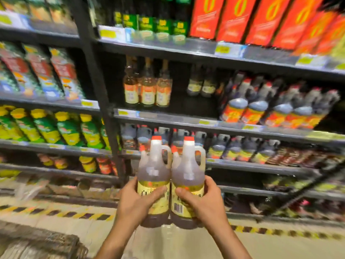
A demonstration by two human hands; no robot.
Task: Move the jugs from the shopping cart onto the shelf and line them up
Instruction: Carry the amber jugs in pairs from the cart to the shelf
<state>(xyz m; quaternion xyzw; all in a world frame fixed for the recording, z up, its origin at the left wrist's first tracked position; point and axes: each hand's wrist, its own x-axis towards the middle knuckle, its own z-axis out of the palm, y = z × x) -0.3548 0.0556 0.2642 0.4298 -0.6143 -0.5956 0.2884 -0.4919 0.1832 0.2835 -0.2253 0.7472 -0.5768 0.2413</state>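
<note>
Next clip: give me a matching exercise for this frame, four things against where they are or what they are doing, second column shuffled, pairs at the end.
Column one
1. left hand
2. right hand
3. red boxes
4. shopping cart

Column two
A. stand on the top shelf, at upper right
B. grips the jug that shows a barcode
C. shows at the bottom left corner, blurred
D. grips the jug nearer the shelf's upright post

Pairs: 1-D, 2-B, 3-A, 4-C
</note>
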